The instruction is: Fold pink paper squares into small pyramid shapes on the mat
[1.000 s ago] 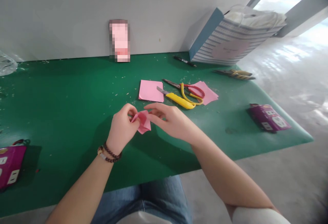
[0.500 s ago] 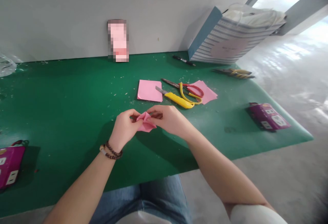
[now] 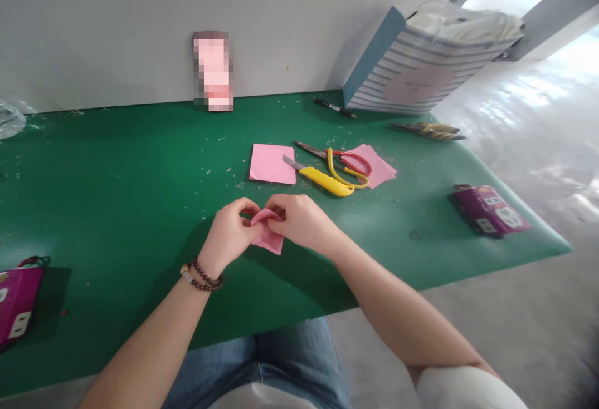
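A small folded piece of pink paper (image 3: 269,240) is pinched between both hands above the green table (image 3: 140,209). My left hand (image 3: 230,229), with dark beads on its wrist, grips the paper's left side between thumb and fingers. On the other side my right hand (image 3: 299,220) pinches it from the right and above, fingers curled. Parts of the folds are hidden behind the thumbs. Just beyond the hands lies a stack of square pink paper (image 3: 271,164). The blade tip of a yellow utility knife (image 3: 325,181) rests over that stack's right edge.
Scissors (image 3: 346,165) with red and yellow handles lie partly over more pink sheets (image 3: 378,168). Farther back are a pen (image 3: 334,108), pliers (image 3: 430,130) and a striped paper bag (image 3: 402,78). Purple boxes stand at the right (image 3: 491,210) and left (image 3: 19,306). A blurred-out phone-like object (image 3: 214,72) leans on the wall.
The pink paper has turned in my fingers, and its lower flap now points further down. My right hand has shifted slightly left and its fingers are more curled. The tools lie still.
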Demonstrator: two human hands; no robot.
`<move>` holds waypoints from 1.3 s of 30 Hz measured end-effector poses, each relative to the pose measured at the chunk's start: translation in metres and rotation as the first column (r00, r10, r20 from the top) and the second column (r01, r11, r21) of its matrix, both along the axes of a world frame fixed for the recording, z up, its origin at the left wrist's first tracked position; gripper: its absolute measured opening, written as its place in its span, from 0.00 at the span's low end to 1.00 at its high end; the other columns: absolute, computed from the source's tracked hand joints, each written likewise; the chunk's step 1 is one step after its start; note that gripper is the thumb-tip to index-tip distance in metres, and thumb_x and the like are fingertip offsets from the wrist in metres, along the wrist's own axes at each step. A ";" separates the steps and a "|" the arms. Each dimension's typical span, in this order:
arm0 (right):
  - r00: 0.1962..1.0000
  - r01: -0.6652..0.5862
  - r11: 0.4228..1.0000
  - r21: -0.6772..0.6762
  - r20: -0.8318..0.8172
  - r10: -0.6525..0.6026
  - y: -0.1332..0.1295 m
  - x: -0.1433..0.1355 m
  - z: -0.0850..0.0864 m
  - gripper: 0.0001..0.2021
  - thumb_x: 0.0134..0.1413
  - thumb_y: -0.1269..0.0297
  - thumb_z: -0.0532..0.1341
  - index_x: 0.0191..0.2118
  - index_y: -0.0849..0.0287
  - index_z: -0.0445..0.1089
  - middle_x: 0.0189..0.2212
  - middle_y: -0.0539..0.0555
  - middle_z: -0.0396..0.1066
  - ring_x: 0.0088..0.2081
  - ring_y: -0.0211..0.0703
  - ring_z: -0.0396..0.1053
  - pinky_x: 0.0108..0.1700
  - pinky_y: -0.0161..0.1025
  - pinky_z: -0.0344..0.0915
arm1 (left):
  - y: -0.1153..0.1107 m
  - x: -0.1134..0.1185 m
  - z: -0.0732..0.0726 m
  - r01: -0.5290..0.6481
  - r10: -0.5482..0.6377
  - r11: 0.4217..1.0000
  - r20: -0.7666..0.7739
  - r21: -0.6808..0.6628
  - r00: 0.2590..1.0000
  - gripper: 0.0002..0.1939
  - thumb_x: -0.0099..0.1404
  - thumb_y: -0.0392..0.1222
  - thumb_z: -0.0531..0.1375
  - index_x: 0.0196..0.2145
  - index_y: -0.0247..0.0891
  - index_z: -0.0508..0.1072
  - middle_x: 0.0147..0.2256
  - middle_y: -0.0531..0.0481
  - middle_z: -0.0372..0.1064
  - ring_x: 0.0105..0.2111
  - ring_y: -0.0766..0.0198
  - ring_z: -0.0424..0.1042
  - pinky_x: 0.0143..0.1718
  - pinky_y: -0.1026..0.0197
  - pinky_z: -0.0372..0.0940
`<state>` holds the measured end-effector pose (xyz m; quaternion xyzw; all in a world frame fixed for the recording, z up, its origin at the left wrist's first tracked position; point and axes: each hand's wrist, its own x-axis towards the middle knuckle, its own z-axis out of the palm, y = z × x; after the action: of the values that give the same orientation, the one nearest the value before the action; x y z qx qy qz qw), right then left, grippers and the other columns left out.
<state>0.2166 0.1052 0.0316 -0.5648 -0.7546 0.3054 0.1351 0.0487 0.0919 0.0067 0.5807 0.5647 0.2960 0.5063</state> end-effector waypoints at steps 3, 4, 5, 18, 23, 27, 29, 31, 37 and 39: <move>0.999 -0.003 1.000 -0.014 -0.039 0.003 0.000 -0.001 -0.002 0.06 0.46 0.73 0.60 0.29 0.56 0.73 0.25 0.47 0.74 0.27 0.36 0.68 0.27 0.31 0.57 | 0.000 0.001 0.000 -0.006 0.007 1.000 -0.028 0.018 1.000 0.07 0.51 0.34 0.60 0.32 0.37 0.70 0.32 0.52 0.73 0.23 0.67 0.72 0.21 0.67 0.64; 0.997 -0.005 0.999 -0.035 -0.071 0.002 0.000 -0.001 -0.002 0.05 0.47 0.72 0.60 0.29 0.56 0.73 0.25 0.47 0.75 0.27 0.36 0.69 0.28 0.31 0.58 | 0.000 0.001 0.000 -0.008 0.009 1.000 -0.031 0.024 0.999 0.07 0.52 0.35 0.60 0.32 0.37 0.70 0.32 0.52 0.73 0.24 0.66 0.72 0.21 0.67 0.64; 0.995 -0.006 0.998 -0.056 -0.098 0.000 0.001 -0.001 -0.003 0.05 0.48 0.72 0.60 0.30 0.56 0.73 0.26 0.47 0.75 0.28 0.36 0.69 0.28 0.31 0.59 | 0.000 0.001 0.000 -0.008 0.009 1.000 -0.032 0.029 0.999 0.06 0.52 0.35 0.60 0.32 0.37 0.70 0.32 0.52 0.73 0.24 0.66 0.73 0.22 0.67 0.65; 0.843 -0.082 0.966 -0.247 -0.533 -0.065 0.001 0.022 -0.012 0.25 0.48 0.68 0.65 0.53 0.56 0.63 0.40 0.54 0.76 0.38 0.42 0.76 0.43 0.42 0.72 | 0.002 -0.001 0.006 -0.183 0.190 0.971 -0.036 0.156 0.981 0.03 0.55 0.37 0.60 0.30 0.38 0.69 0.30 0.54 0.71 0.27 0.66 0.72 0.25 0.67 0.63; 0.866 0.057 0.984 -0.169 -0.483 -0.134 0.000 0.010 -0.022 0.17 0.51 0.62 0.65 0.47 0.58 0.68 0.35 0.53 0.75 0.34 0.41 0.75 0.38 0.41 0.71 | 0.001 0.001 0.007 -0.145 0.142 0.981 0.032 0.130 0.989 0.04 0.56 0.37 0.61 0.32 0.38 0.71 0.32 0.52 0.73 0.31 0.64 0.74 0.27 0.66 0.67; 0.864 0.082 0.983 -0.163 -0.480 -0.152 0.001 0.009 -0.022 0.14 0.50 0.71 0.61 0.45 0.59 0.69 0.29 0.49 0.74 0.30 0.39 0.74 0.34 0.37 0.70 | 0.002 0.001 0.009 -0.105 0.094 0.990 0.108 0.094 0.990 0.07 0.58 0.36 0.59 0.36 0.38 0.73 0.37 0.50 0.75 0.37 0.63 0.76 0.34 0.65 0.71; 0.864 0.083 0.983 -0.164 -0.480 -0.153 0.001 0.009 -0.022 0.15 0.49 0.74 0.59 0.44 0.59 0.69 0.29 0.49 0.74 0.29 0.38 0.74 0.34 0.36 0.70 | 0.002 0.002 0.010 -0.092 0.081 0.993 0.132 0.079 0.988 0.09 0.58 0.36 0.59 0.38 0.38 0.74 0.39 0.49 0.76 0.38 0.62 0.77 0.36 0.64 0.72; 0.877 0.097 0.985 -0.146 -0.454 -0.154 0.002 0.009 -0.022 0.15 0.47 0.74 0.59 0.43 0.58 0.70 0.30 0.49 0.74 0.29 0.38 0.74 0.34 0.36 0.69 | 0.002 0.002 0.010 -0.089 0.077 0.993 0.142 0.075 0.987 0.10 0.57 0.35 0.59 0.39 0.38 0.74 0.40 0.48 0.76 0.39 0.62 0.77 0.37 0.64 0.73; 0.903 0.108 0.988 -0.111 -0.405 -0.144 0.001 0.001 -0.024 0.10 0.49 0.68 0.60 0.40 0.57 0.71 0.31 0.50 0.75 0.31 0.39 0.73 0.35 0.36 0.68 | 0.002 0.004 0.006 -0.112 0.102 0.989 0.104 0.098 0.989 0.12 0.55 0.33 0.61 0.39 0.37 0.72 0.41 0.48 0.75 0.38 0.62 0.77 0.35 0.64 0.73; 0.905 0.122 0.986 -0.116 -0.394 -0.158 0.002 -0.001 -0.024 0.08 0.49 0.67 0.61 0.38 0.57 0.72 0.29 0.49 0.75 0.31 0.39 0.73 0.34 0.35 0.67 | 0.002 0.004 0.004 -0.118 0.109 0.987 0.084 0.111 0.990 0.13 0.54 0.33 0.62 0.39 0.37 0.72 0.42 0.48 0.75 0.36 0.62 0.77 0.33 0.65 0.73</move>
<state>0.2157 0.1068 0.0076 -0.5480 -0.6540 0.4376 0.2837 0.0531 0.0939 0.0111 0.5639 0.5587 0.3789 0.4756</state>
